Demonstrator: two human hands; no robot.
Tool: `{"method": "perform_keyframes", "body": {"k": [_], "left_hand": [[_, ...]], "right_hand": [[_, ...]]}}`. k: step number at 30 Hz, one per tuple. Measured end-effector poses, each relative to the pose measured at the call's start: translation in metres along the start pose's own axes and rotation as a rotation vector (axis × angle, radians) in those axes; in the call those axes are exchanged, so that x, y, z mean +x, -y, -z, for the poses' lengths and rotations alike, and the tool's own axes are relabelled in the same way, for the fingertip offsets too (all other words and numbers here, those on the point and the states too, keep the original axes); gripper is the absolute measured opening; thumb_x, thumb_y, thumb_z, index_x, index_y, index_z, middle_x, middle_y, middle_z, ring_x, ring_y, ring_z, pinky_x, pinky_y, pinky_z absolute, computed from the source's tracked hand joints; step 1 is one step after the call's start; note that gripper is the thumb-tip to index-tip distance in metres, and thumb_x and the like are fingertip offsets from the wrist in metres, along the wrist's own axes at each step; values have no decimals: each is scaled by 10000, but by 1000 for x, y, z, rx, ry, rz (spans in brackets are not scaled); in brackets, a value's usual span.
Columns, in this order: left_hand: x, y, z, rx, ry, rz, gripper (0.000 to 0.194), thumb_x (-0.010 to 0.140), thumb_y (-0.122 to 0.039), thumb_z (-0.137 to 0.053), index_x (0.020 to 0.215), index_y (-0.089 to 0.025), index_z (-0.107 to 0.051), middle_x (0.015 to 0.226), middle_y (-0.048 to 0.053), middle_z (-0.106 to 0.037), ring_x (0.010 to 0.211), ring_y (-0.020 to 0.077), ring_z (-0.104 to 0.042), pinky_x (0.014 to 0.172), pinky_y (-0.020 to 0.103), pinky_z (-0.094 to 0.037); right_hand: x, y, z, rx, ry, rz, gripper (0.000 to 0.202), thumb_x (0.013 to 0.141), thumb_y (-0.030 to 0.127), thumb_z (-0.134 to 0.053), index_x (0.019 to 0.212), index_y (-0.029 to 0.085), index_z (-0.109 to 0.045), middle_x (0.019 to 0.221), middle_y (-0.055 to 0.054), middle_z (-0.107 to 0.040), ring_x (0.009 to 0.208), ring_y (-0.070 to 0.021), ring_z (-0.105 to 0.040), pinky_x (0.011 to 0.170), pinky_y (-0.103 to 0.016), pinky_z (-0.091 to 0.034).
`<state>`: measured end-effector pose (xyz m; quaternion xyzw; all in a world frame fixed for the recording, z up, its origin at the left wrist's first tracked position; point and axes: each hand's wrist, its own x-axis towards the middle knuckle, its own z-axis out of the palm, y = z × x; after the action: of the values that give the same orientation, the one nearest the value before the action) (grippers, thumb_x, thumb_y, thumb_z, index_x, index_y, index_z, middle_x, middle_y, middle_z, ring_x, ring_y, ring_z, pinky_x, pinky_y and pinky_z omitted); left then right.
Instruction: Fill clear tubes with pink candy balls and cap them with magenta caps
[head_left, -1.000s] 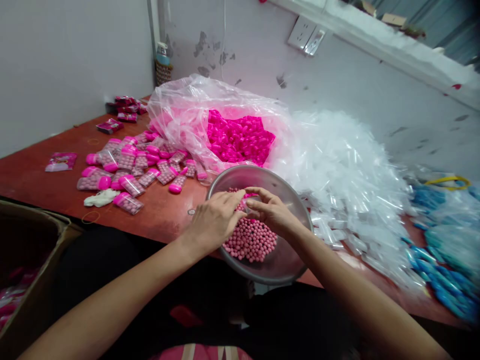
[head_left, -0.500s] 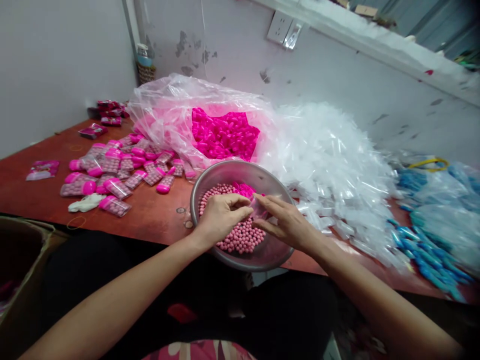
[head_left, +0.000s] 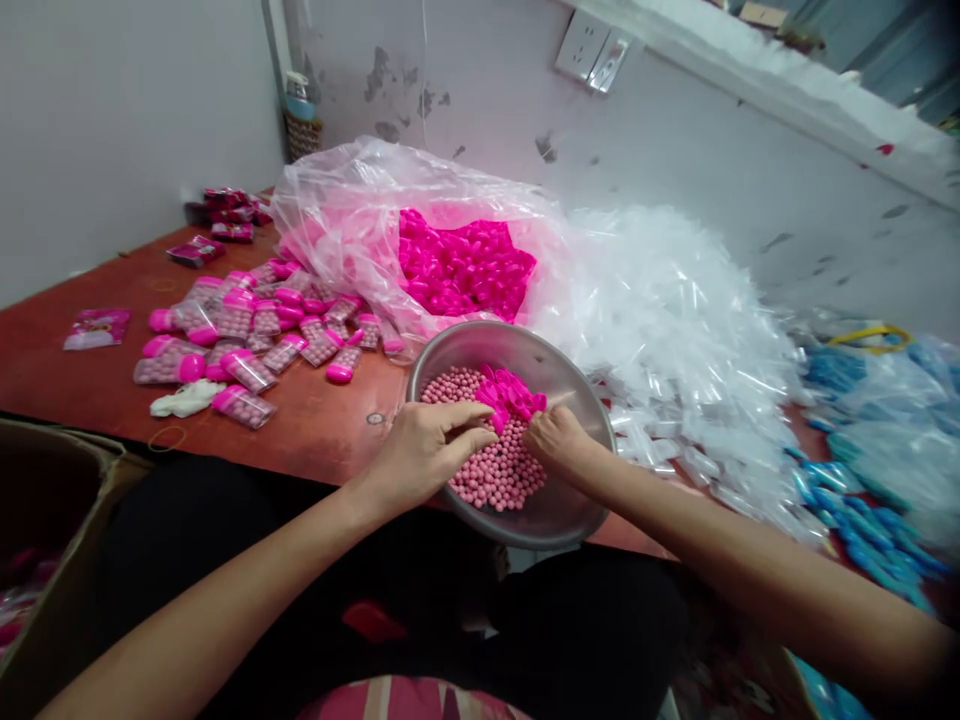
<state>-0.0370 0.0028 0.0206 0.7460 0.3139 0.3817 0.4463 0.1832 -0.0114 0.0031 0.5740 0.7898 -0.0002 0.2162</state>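
A metal bowl (head_left: 592,410) holds pink beads (head_left: 499,480) and a small heap of bright pink plastic caps (head_left: 514,390). Over the bowl's left side, my left hand (head_left: 427,440) pinches a pink cap (head_left: 498,420) between thumb and forefinger. My right hand (head_left: 561,442) is closed low in the bowl, its curled fingers against the beads and beside the caps. What it holds, if anything, is hidden by the fingers.
Bead-filled bottles with pink caps (head_left: 247,370) lie left of the bowl. Behind stands a plastic bag (head_left: 337,200) of pink caps. Clear empty tubes (head_left: 675,310) are piled right, with blue pieces (head_left: 877,530) beyond. A cardboard box (head_left: 112,470) is at lower left.
My hands have moved apart; the clear tube between them is out of sight. My right hand has curled shut and dropped into the bowl. The view has shifted slightly left.
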Motion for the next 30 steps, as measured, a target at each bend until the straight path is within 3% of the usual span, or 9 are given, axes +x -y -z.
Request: {"method": "perform_keyframes", "body": {"k": [8, 11, 13, 17, 20, 22, 25, 30], "left_hand": [[0, 8, 0, 17, -110, -10, 200, 792, -237, -567, 943, -195, -691, 916, 12, -714, 819, 156, -654, 765, 239, -490], [0, 9, 1, 29, -122, 9, 222, 796, -226, -554, 975, -189, -679, 942, 13, -709, 842, 149, -652, 768, 233, -491], [0, 9, 2, 56, -118, 37, 252, 803, -225, -536, 1015, -173, -662, 994, 31, -696, 881, 156, -645, 790, 243, -488], [4, 4, 2, 175, -26, 36, 366, 816, -213, -491, 1169, -160, -572, 1169, 78, -617, 1049, 201, -581, 897, 304, -437], [9, -3, -2, 175, 119, 16, 333, 802, -192, -493, 1113, -189, -609, 1060, 56, -669, 965, 207, -611, 855, 305, -438], [13, -6, -7, 84, 200, 24, 252, 775, -166, -513, 974, -179, -668, 902, 27, -699, 844, 183, -628, 784, 268, -447], [18, -4, -17, -115, 229, 93, 163, 740, -143, -530, 812, -133, -675, 760, 17, -673, 722, 148, -601, 683, 232, -442], [23, 5, -23, -469, 262, 250, 151, 723, -192, -572, 815, -93, -640, 716, 30, -626, 660, 127, -573, 629, 234, -455]], "right_hand": [[9, 36, -1, 161, -2, 141, 236, 778, 87, -455, 955, 98, -611, 957, -166, -634, 788, -218, -611, 659, -299, -435], [14, 36, 3, 285, -22, 179, 222, 755, 201, -551, 962, 128, -585, 905, -85, -633, 745, -174, -592, 634, -258, -436], [11, 30, 6, 563, -24, 185, 227, 750, 234, -577, 957, 141, -567, 822, -26, -622, 721, -145, -580, 623, -235, -442], [-7, 21, 12, 1496, 19, 146, 306, 716, 217, -634, 1005, 170, -545, 826, 12, -610, 738, -120, -582, 698, -261, -475], [-20, 22, 16, 1805, -21, 89, 322, 699, 232, -673, 996, 182, -558, 833, 11, -620, 749, -113, -596, 753, -290, -485], [-25, 25, 19, 1877, -66, 72, 303, 691, 254, -691, 957, 177, -568, 840, 4, -628, 767, -121, -607, 768, -309, -495], [-30, 28, 21, 1875, -133, 35, 290, 670, 268, -714, 892, 170, -555, 786, 7, -642, 727, -127, -622, 722, -303, -514], [-37, 7, 23, 1659, -282, 7, 336, 719, 319, -657, 985, 185, -501, 722, 0, -655, 687, -146, -635, 637, -283, -513]]}}
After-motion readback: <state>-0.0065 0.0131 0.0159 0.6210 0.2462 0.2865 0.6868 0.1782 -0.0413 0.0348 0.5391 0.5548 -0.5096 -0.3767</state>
